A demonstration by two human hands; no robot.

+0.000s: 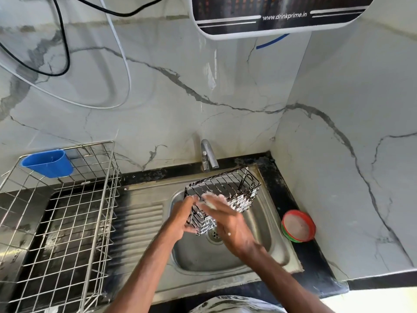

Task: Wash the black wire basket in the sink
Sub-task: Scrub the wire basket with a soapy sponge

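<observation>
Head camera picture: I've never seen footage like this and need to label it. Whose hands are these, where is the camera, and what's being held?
There is no machine here. A person wears one wide-angle camera on the head, looking down at their own bare hands. The left hand grips the near end of a black wire basket, held tilted above the steel sink. The right hand, white with foam, lies across the basket's wires; whether it hides a sponge is unclear. Behind stands the tap. Left of the sink sits a wire dish rack with a blue cup hung on it. To the right, on the dark counter, is a red-rimmed round tub.
</observation>
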